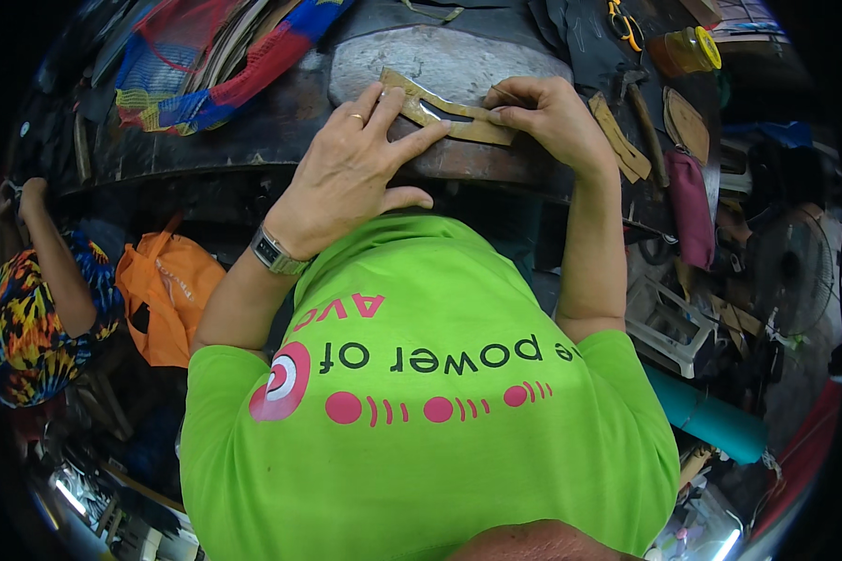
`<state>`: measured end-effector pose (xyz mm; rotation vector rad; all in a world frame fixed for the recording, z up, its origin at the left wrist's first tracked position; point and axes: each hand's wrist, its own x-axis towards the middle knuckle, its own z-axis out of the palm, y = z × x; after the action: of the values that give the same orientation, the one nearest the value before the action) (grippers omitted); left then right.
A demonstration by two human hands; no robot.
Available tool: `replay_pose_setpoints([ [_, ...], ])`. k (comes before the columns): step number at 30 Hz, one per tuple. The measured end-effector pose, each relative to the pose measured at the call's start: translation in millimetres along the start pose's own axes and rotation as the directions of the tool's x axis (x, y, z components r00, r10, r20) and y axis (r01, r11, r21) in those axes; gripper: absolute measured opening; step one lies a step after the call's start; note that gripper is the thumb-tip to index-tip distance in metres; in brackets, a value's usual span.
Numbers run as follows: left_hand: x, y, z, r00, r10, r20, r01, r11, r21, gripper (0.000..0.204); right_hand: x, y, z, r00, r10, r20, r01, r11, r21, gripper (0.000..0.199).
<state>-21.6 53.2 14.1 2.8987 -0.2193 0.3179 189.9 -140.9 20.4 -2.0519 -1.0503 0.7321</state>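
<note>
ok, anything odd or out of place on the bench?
No spill visible. Only mild oddity: the elongated maroon pouch-like item appears to droop over the edge of the dark workbench. The flat tan slotted piece, held by the left hand and right hand, shows no obvious damage.

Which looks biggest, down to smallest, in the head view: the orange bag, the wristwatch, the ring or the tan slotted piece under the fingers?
1. Orange bag
2. Tan slotted piece, partly covered
3. Wristwatch
4. Ring

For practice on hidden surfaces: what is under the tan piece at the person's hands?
The grey slab shows around the tan piece, probably supporting it; something dark shows in its slot. Elsewhere, the piece and the left hand hide what's beneath.
</note>
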Motion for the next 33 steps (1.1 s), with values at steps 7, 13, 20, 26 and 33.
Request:
replay_pose_setpoints([
  [7,4.5,7.5,-2.6,0.995,-0.069,0.072,0.067,0.997,0.025,0.076,-11.2,12.4,-9.5,0.984,0.058,-0.167,-0.055,0.998,0.022,0.020],
  [13,7.2,9.3,-3.5,0.994,-0.082,0.067,0.083,0.996,-0.013,0.073,-30.6,26.0,-4.7,0.987,0.062,-0.149,-0.029,0.977,0.211,0.018],
  [20,5.2,7.4,-0.4,0.995,-0.072,0.064,0.073,0.997,-0.015,0.074,-30.3,23.2,6.7,0.963,0.029,-0.268,-0.029,1.000,0.005,0.021],
  [26,3.4,10.4,2.4,0.999,-0.045,0.022,0.045,0.999,-0.017,0.073,-26.2,22.3,5.1,0.966,0.077,-0.248,-0.074,0.997,0.021,0.019],
  [33,2.1,13.0,5.9,0.995,-0.067,0.069,0.067,0.998,-0.004,0.078,-25.3,23.2,4.2,0.969,0.082,-0.235,-0.081,0.997,0.015,0.019],
])
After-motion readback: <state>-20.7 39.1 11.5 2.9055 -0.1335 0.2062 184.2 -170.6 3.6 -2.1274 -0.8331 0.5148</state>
